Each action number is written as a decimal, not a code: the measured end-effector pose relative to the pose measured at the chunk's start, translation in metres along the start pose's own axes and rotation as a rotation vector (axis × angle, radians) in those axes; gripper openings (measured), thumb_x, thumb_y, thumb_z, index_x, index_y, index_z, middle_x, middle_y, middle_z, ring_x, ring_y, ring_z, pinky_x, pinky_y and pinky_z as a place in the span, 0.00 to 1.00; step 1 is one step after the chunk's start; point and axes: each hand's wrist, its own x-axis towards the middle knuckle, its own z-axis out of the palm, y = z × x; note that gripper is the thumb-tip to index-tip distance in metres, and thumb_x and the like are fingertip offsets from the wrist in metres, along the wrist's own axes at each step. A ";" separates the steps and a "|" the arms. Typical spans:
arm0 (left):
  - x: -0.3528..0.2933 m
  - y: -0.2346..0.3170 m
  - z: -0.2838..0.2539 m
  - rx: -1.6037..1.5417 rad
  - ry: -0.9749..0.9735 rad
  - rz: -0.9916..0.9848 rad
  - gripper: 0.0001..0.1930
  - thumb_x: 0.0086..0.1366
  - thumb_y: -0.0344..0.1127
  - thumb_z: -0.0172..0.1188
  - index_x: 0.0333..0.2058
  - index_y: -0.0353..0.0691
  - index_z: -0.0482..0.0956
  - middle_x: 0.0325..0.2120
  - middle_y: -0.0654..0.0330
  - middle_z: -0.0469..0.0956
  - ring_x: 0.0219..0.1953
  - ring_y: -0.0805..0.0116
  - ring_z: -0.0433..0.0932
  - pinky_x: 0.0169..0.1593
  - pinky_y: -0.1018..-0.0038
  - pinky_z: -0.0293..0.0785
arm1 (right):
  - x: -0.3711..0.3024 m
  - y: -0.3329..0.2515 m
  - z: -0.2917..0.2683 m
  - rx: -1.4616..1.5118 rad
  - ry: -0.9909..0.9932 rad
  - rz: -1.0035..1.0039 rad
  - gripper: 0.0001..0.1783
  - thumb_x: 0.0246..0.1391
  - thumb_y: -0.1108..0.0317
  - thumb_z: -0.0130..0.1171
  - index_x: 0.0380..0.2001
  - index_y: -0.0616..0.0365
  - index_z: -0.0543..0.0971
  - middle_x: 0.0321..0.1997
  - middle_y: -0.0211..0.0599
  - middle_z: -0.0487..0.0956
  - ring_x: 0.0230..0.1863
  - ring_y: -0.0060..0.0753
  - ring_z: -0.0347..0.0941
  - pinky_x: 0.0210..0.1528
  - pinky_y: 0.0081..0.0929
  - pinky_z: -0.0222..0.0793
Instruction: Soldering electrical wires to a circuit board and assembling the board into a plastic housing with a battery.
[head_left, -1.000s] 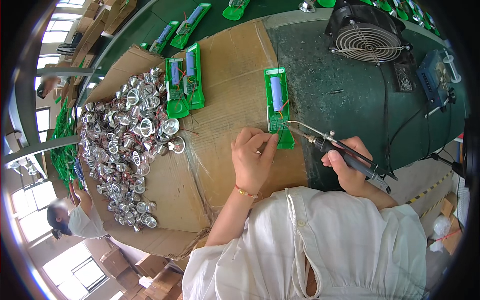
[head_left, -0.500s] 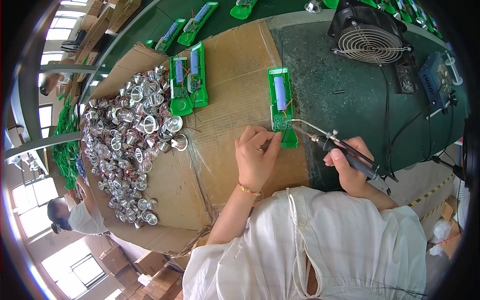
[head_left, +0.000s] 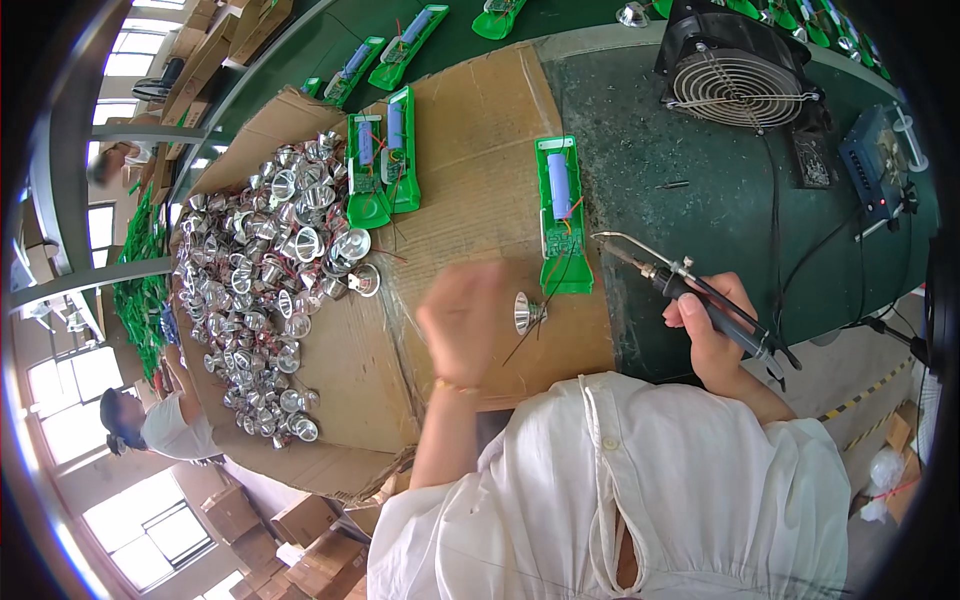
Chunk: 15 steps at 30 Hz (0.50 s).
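Note:
My right hand (head_left: 710, 315) is closed around a soldering iron (head_left: 695, 308) with a thin curved metal tube fixed along it. Its tip points left, just off the lower right side of a green plastic housing (head_left: 567, 272). In that housing lie a purple cylindrical battery (head_left: 559, 185) and a small circuit board (head_left: 563, 240) with red and black wires. My left hand (head_left: 460, 320) is above the cardboard, left of the housing, its fingers smeared by motion. Between it and the housing's lower end lies a silver reflector cup (head_left: 524, 313), dark wires beside it.
Many reflector cups (head_left: 262, 270) are heaped on cardboard (head_left: 470, 130) at the left. Two wired housings (head_left: 370, 205) stand beside them; more lie along the far edge. A caged fan (head_left: 740, 85) and a blue soldering station (head_left: 870, 165) occupy the back right. Another person (head_left: 160, 420) is far left.
My left hand has moved left and down, away from the circuit board, uncovering the reflector cup. The soldering iron has drawn back slightly right from the board.

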 end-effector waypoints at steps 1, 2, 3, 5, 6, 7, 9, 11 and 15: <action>0.000 -0.004 -0.015 0.097 0.024 -0.045 0.03 0.53 0.26 0.61 0.27 0.34 0.80 0.25 0.57 0.77 0.27 0.72 0.75 0.33 0.78 0.71 | 0.000 -0.001 -0.002 0.004 0.013 -0.028 0.09 0.53 0.72 0.55 0.31 0.66 0.67 0.23 0.41 0.76 0.24 0.24 0.73 0.27 0.21 0.71; -0.003 -0.008 -0.032 0.196 0.054 -0.089 0.03 0.53 0.26 0.60 0.27 0.34 0.80 0.24 0.56 0.77 0.27 0.72 0.75 0.34 0.78 0.71 | 0.000 -0.002 -0.003 0.010 0.021 -0.058 0.09 0.53 0.72 0.55 0.31 0.66 0.67 0.23 0.41 0.76 0.24 0.24 0.73 0.27 0.21 0.71; -0.016 -0.018 -0.044 0.209 0.016 -0.116 0.05 0.52 0.26 0.61 0.30 0.36 0.81 0.26 0.56 0.78 0.29 0.69 0.75 0.35 0.76 0.72 | 0.002 0.000 -0.003 0.015 0.015 -0.058 0.09 0.53 0.72 0.55 0.31 0.66 0.67 0.23 0.41 0.76 0.24 0.24 0.73 0.27 0.21 0.71; -0.042 -0.022 -0.048 0.311 -0.156 0.038 0.10 0.49 0.27 0.64 0.33 0.40 0.81 0.32 0.58 0.77 0.35 0.67 0.74 0.40 0.74 0.71 | 0.004 0.004 -0.003 0.026 0.009 -0.051 0.08 0.53 0.73 0.55 0.31 0.66 0.67 0.23 0.42 0.76 0.23 0.24 0.73 0.26 0.21 0.71; -0.050 -0.016 -0.043 0.346 -0.228 0.099 0.13 0.45 0.29 0.66 0.34 0.43 0.82 0.38 0.59 0.76 0.41 0.62 0.72 0.45 0.71 0.69 | 0.004 0.005 -0.003 0.028 0.009 -0.046 0.08 0.53 0.73 0.55 0.31 0.66 0.67 0.23 0.42 0.76 0.23 0.24 0.73 0.26 0.21 0.71; -0.055 -0.013 -0.036 0.311 -0.212 0.179 0.13 0.45 0.29 0.66 0.34 0.43 0.82 0.40 0.59 0.76 0.43 0.61 0.71 0.47 0.70 0.68 | 0.004 0.003 -0.001 0.039 0.001 -0.043 0.09 0.53 0.72 0.55 0.31 0.66 0.67 0.23 0.41 0.76 0.23 0.24 0.73 0.27 0.21 0.71; -0.053 -0.009 -0.021 0.255 -0.168 0.286 0.11 0.47 0.28 0.64 0.33 0.43 0.82 0.42 0.59 0.76 0.45 0.57 0.69 0.49 0.68 0.66 | 0.004 0.001 0.002 0.048 -0.003 -0.039 0.09 0.53 0.72 0.55 0.31 0.66 0.67 0.23 0.41 0.76 0.23 0.24 0.73 0.27 0.21 0.71; -0.039 -0.004 -0.009 0.094 -0.172 0.239 0.09 0.51 0.29 0.63 0.33 0.40 0.81 0.39 0.59 0.77 0.46 0.57 0.69 0.50 0.68 0.66 | 0.004 -0.001 0.003 0.046 -0.033 -0.010 0.09 0.53 0.71 0.55 0.31 0.66 0.67 0.24 0.41 0.76 0.24 0.24 0.73 0.28 0.21 0.71; -0.008 0.018 0.005 -0.299 -0.078 -0.428 0.07 0.59 0.29 0.57 0.32 0.30 0.79 0.22 0.62 0.78 0.24 0.82 0.72 0.26 0.85 0.68 | 0.004 -0.003 0.003 -0.046 -0.056 -0.033 0.09 0.52 0.71 0.54 0.31 0.64 0.66 0.22 0.42 0.75 0.21 0.24 0.71 0.25 0.23 0.70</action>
